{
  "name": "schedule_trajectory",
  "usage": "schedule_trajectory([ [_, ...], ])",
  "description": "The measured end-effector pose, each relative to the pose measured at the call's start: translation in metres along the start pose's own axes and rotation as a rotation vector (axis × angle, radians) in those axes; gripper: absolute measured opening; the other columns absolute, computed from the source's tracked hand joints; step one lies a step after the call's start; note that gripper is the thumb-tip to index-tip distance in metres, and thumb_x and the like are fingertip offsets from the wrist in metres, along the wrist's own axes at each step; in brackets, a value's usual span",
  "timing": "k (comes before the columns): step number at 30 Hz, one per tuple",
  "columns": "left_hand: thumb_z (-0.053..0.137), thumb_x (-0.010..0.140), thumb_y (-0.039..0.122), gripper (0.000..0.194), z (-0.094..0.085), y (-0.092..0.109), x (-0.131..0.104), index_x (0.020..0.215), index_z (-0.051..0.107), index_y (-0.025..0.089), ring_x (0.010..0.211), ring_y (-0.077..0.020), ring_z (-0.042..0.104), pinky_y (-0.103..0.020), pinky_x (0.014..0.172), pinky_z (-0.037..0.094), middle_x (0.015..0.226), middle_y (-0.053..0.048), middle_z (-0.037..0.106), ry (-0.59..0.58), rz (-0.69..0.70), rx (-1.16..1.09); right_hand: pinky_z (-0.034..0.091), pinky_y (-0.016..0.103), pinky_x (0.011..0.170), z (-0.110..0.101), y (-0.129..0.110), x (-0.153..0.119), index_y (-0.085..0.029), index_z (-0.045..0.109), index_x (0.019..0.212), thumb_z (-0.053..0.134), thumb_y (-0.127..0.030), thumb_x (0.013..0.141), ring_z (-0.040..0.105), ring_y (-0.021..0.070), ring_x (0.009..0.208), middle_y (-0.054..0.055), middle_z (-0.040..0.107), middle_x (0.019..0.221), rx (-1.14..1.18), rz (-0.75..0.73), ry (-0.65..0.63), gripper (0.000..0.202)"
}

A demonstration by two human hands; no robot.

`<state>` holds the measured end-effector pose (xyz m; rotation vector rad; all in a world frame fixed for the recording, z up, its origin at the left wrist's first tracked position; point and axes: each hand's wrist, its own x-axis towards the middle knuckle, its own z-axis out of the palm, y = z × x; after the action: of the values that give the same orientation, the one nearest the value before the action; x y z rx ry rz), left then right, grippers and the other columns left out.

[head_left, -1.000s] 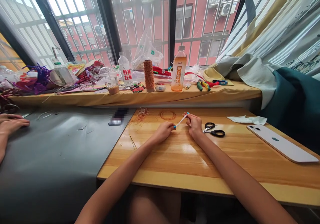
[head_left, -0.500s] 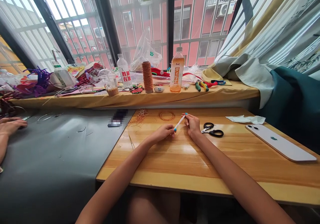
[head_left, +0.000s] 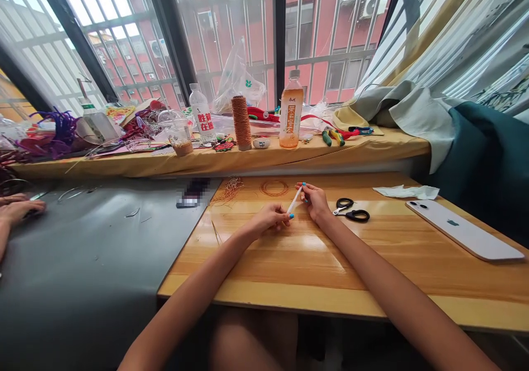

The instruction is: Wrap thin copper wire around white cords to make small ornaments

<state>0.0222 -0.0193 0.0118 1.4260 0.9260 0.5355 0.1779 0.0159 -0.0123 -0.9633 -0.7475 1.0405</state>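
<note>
A thin white stick (head_left: 295, 199) slants between my two hands above the wooden table. My left hand (head_left: 271, 218) pinches its lower end between thumb and fingers. At the upper end, the fingertips of my right hand (head_left: 314, 199) are closed on it. Whether it is a tube, a stick or something else, I cannot make out. Just behind my hands lies a coil of thin copper-coloured wire (head_left: 274, 188). Black-handled scissors (head_left: 351, 210) rest on the table to the right of my right hand, blades towards it.
Loose wire pieces (head_left: 232, 190) lie at the table's back left. A white phone (head_left: 463, 231) and a tissue (head_left: 407, 192) are on the right. The ledge carries a cord spool (head_left: 241, 124), a drink bottle (head_left: 291, 112) and pliers (head_left: 333, 136). Another person's hand (head_left: 19, 208) is at far left.
The white stick now stands a little steeper between my hands. Both hands have shifted only slightly, and the whole view has moved a little.
</note>
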Motion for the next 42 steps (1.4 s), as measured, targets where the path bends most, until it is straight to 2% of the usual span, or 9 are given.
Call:
schedule_trajectory([
  [6, 0.054, 0.073, 0.016, 0.016, 0.004, -0.001, 0.000, 0.063, 0.041, 0.013, 0.036, -0.0040, 0.046, -0.016, 0.039, 0.035, 0.048, 0.003, 0.051, -0.078, -0.076, -0.088, 0.025, 0.019, 0.035, 0.002, -0.001, -0.002, -0.014, 0.058, 0.058, 0.058, -0.019, 0.057, 0.034, 0.0022, 0.034, 0.002, 0.062, 0.058, -0.015, 0.004, 0.023, 0.006],
  [13, 0.052, 0.074, 0.016, 0.017, 0.013, -0.005, -0.001, 0.064, 0.039, 0.014, 0.033, -0.0030, 0.042, -0.014, 0.035, 0.032, 0.046, 0.005, 0.049, -0.131, -0.071, -0.183, 0.022, 0.019, 0.035, 0.004, 0.003, -0.001, -0.014, 0.057, 0.053, 0.056, -0.018, 0.056, 0.034, 0.0027, 0.033, -0.001, 0.057, 0.047, -0.063, 0.003, 0.052, 0.005],
  [17, 0.048, 0.075, 0.012, 0.017, 0.022, -0.002, -0.007, 0.061, 0.038, 0.014, 0.031, -0.0022, 0.040, -0.014, 0.033, 0.030, 0.043, 0.005, 0.047, -0.108, -0.104, -0.238, 0.022, 0.020, 0.035, 0.003, 0.005, 0.000, -0.014, 0.057, 0.051, 0.055, -0.017, 0.056, 0.034, 0.0032, 0.033, -0.001, 0.056, 0.047, -0.103, 0.004, 0.025, 0.006],
  [21, 0.048, 0.075, 0.012, 0.019, 0.032, -0.003, -0.010, 0.059, 0.038, 0.014, 0.031, -0.0029, 0.041, -0.014, 0.033, 0.031, 0.043, 0.005, 0.048, -0.077, -0.077, -0.295, 0.024, 0.021, 0.038, 0.001, 0.006, 0.001, -0.014, 0.056, 0.050, 0.055, -0.017, 0.056, 0.037, 0.0046, 0.036, -0.001, 0.054, 0.043, -0.133, 0.011, -0.010, 0.008],
  [26, 0.051, 0.075, 0.019, 0.018, 0.035, -0.010, -0.007, 0.064, 0.038, 0.014, 0.030, -0.0048, 0.044, -0.016, 0.031, 0.033, 0.051, 0.001, 0.057, -0.072, -0.026, -0.279, 0.024, 0.020, 0.039, 0.001, 0.004, 0.000, -0.014, 0.057, 0.053, 0.059, -0.022, 0.056, 0.035, 0.0032, 0.035, -0.003, 0.052, 0.045, -0.166, 0.024, -0.088, 0.008],
  [30, 0.053, 0.073, 0.026, 0.018, 0.025, -0.010, -0.006, 0.067, 0.042, 0.013, 0.031, -0.0054, 0.046, -0.018, 0.031, 0.035, 0.065, -0.003, 0.062, -0.157, -0.006, -0.135, 0.019, 0.020, 0.037, 0.002, 0.000, -0.003, -0.014, 0.058, 0.058, 0.064, -0.032, 0.056, 0.034, 0.0028, 0.036, -0.004, 0.050, 0.047, -0.209, 0.025, -0.265, 0.019],
  [33, 0.047, 0.077, 0.033, 0.022, 0.017, -0.008, -0.005, 0.071, 0.048, 0.012, 0.029, -0.0033, 0.043, -0.018, 0.029, 0.033, 0.077, -0.004, 0.063, -0.079, 0.014, -0.022, 0.017, 0.020, 0.037, 0.003, -0.002, -0.007, -0.015, 0.060, 0.064, 0.063, -0.039, 0.058, 0.032, 0.0023, 0.036, -0.005, 0.049, 0.049, -0.223, 0.018, -0.343, 0.025],
  [36, 0.045, 0.077, 0.032, 0.022, 0.015, -0.006, -0.003, 0.071, 0.050, 0.012, 0.027, -0.0009, 0.040, -0.015, 0.027, 0.028, 0.074, -0.002, 0.062, 0.050, 0.051, 0.030, 0.017, 0.020, 0.037, 0.007, -0.003, -0.010, -0.014, 0.061, 0.066, 0.063, -0.042, 0.059, 0.030, 0.0024, 0.036, -0.005, 0.047, 0.046, -0.246, 0.026, -0.369, 0.029],
  [42, 0.047, 0.075, 0.031, 0.018, 0.016, -0.008, 0.002, 0.072, 0.050, 0.013, 0.027, -0.0023, 0.039, -0.015, 0.026, 0.025, 0.060, 0.003, 0.058, 0.040, 0.102, 0.006, 0.019, 0.020, 0.038, 0.018, 0.003, -0.018, -0.013, 0.060, 0.059, 0.064, -0.048, 0.055, 0.033, 0.0041, 0.037, -0.004, 0.046, 0.042, -0.295, 0.026, -0.335, 0.035],
])
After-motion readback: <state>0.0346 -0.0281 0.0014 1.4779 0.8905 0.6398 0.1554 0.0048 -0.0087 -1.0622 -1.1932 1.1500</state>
